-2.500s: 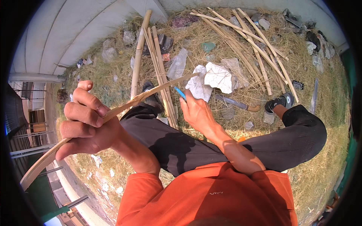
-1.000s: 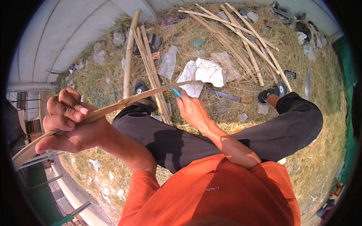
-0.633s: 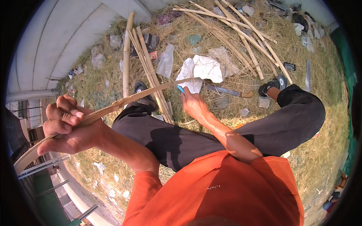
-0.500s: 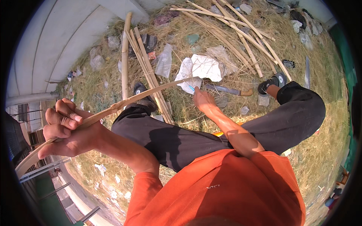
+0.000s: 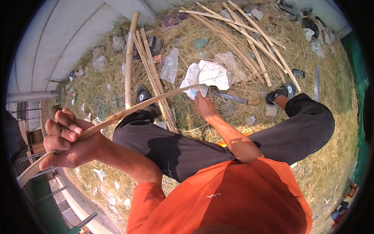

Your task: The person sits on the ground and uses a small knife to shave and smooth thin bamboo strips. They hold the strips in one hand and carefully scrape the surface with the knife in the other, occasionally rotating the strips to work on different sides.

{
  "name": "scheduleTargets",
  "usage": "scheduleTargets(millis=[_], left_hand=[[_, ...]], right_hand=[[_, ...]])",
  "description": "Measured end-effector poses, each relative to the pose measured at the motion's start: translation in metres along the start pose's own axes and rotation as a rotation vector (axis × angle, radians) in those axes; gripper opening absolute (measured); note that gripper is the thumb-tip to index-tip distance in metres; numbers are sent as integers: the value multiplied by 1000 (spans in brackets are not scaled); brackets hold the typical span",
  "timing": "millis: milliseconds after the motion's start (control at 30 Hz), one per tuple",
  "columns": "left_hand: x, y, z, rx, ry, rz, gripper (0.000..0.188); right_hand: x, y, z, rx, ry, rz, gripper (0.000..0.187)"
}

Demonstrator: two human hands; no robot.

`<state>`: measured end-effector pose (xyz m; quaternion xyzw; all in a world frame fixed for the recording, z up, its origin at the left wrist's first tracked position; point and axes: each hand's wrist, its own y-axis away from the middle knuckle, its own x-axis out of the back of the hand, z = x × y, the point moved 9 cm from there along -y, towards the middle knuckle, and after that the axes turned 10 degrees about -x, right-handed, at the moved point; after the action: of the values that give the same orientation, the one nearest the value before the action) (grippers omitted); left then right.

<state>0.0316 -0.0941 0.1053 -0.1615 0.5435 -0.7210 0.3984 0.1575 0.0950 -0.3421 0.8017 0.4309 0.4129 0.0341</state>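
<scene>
A long split bamboo strip [image 5: 152, 101] slants across in front of me, from the lower left up to the middle. My left hand [image 5: 72, 142] is closed around its near part, fingers curled over the top. Close to the strip's far end, my right hand [image 5: 204, 106] is closed on a slim light-blue tool [image 5: 193, 92]. The tool's tip lies by the strip, and its exact kind is too small to tell. Beyond my right hand, a curved knife [image 5: 231, 97] with a wooden handle rests on the grass.
A thick bamboo pole [image 5: 130, 62] and several split lengths [image 5: 150, 68] lie beside my left shoe. More bamboo strips [image 5: 249, 39] are piled far right. White sheet scraps [image 5: 213, 73] and plastic litter the dry grass. A long metal blade [image 5: 317, 84] lies right, and a pale wall [image 5: 66, 43] stands left.
My right hand and the blue tool have shifted slightly left and nearer along the strip. My left hand keeps its hold with little movement.
</scene>
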Motion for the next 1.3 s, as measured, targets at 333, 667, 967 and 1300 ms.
scheduleTargets(millis=[333, 667, 967, 1300], left_hand=[[16, -1, -2, 0, -86, 72, 69], [30, -2, -12, 28, -71, 97, 71], [23, 0, -7, 26, -129, 92, 70], [33, -6, -18, 37, -7, 60, 71]], right_hand=[[4, 7, -12, -54, -61, 20, 23], [-33, -24, 24, -16, -313, -47, 25], [-72, -6, 121, -331, -6, 42, 38], [-8, -11, 17, -92, -404, 56, 46]])
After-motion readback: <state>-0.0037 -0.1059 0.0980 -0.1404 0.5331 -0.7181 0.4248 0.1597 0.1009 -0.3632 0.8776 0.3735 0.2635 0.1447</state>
